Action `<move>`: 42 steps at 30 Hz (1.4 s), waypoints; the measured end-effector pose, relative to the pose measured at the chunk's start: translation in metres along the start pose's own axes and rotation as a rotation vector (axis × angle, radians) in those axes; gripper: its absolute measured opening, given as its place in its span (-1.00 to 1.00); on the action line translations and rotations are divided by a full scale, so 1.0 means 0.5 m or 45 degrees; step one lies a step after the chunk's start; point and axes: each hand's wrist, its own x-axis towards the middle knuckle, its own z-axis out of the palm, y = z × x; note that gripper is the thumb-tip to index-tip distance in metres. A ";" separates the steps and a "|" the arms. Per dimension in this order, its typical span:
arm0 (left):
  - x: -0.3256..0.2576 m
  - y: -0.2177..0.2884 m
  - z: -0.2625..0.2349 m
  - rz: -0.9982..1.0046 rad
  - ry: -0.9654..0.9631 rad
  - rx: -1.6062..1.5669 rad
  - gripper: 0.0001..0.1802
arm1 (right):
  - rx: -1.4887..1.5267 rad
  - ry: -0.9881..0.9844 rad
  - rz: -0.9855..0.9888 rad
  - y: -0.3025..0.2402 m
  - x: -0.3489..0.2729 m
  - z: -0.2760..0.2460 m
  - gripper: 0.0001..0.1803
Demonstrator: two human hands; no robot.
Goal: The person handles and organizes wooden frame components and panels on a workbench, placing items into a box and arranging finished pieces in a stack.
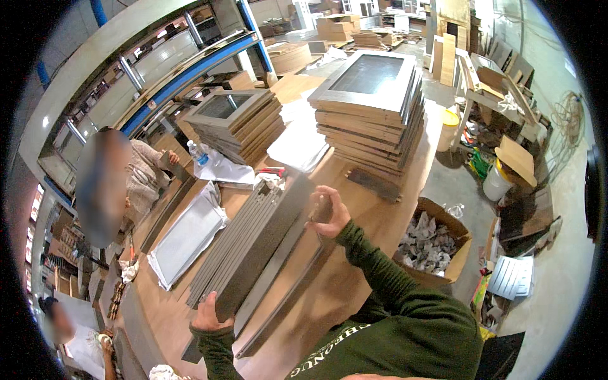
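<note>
A long grey board (269, 237) stands tilted on its edge along a row of narrow grey strips (235, 235) on the table. My left hand (212, 313) is closed round the board's near end. Beside its far end, my right hand (332, 214) curls its fingers and thumb round a small brownish thing, blurred too much to name. Two more grey lengths lie to the right of the board, one of them a narrow grey strip (288, 297) nearer my body.
White sheets (188, 234) lie left of the strips. Stacked framed door panels (370, 120) and a smaller stack (237, 123) stand farther back, with a water bottle (197, 153) nearby. A carton of crumpled paper (465, 253) sits at right. Co-workers (142, 177) work along the left side.
</note>
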 end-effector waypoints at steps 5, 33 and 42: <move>-0.016 -0.005 -0.019 -0.079 -0.158 0.034 -0.35 | -0.068 -0.107 -0.018 0.025 0.002 0.011 -0.14; -0.089 -0.008 0.036 -0.289 -0.578 -0.138 -0.27 | -0.017 0.094 -0.195 0.037 -0.004 0.038 -0.39; -0.103 -0.025 0.058 -0.253 -0.571 -0.073 -0.29 | -0.100 0.067 -0.207 0.066 -0.003 0.033 -0.37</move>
